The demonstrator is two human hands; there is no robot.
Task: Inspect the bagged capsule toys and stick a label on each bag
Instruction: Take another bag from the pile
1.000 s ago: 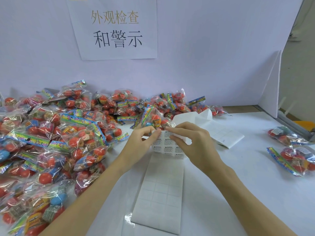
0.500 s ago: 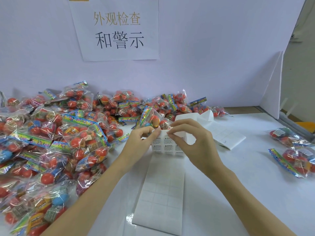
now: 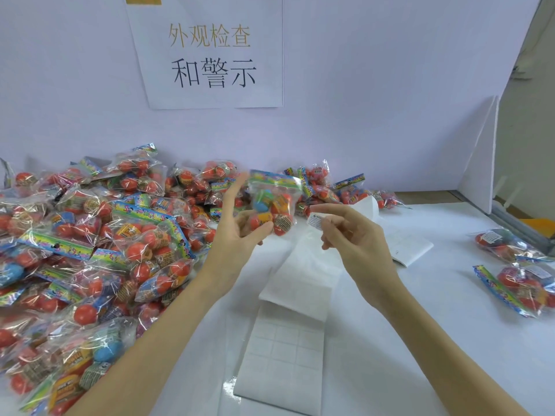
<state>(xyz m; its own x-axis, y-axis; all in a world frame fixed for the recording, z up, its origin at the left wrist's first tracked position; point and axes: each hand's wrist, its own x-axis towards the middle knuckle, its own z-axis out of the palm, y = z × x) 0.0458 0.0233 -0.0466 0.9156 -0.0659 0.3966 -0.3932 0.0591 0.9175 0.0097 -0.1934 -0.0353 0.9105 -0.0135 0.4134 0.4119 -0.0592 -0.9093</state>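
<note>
At frame centre my left hand (image 3: 240,232) grips the bag (image 3: 274,205), crinkly, light, likely slippery, by its lower edge; my right hand (image 3: 354,238) pinches a flimsy label (image 3: 317,220).

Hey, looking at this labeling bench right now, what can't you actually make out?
- Print on the label pinched by the right hand: too small, head view.
- Bag held in the left hand: motion-blurred, so its condition is unclear.
- Pile of bags: cut off by the left edge.
- Label sheet: near end cut off by the bottom edge.
</note>
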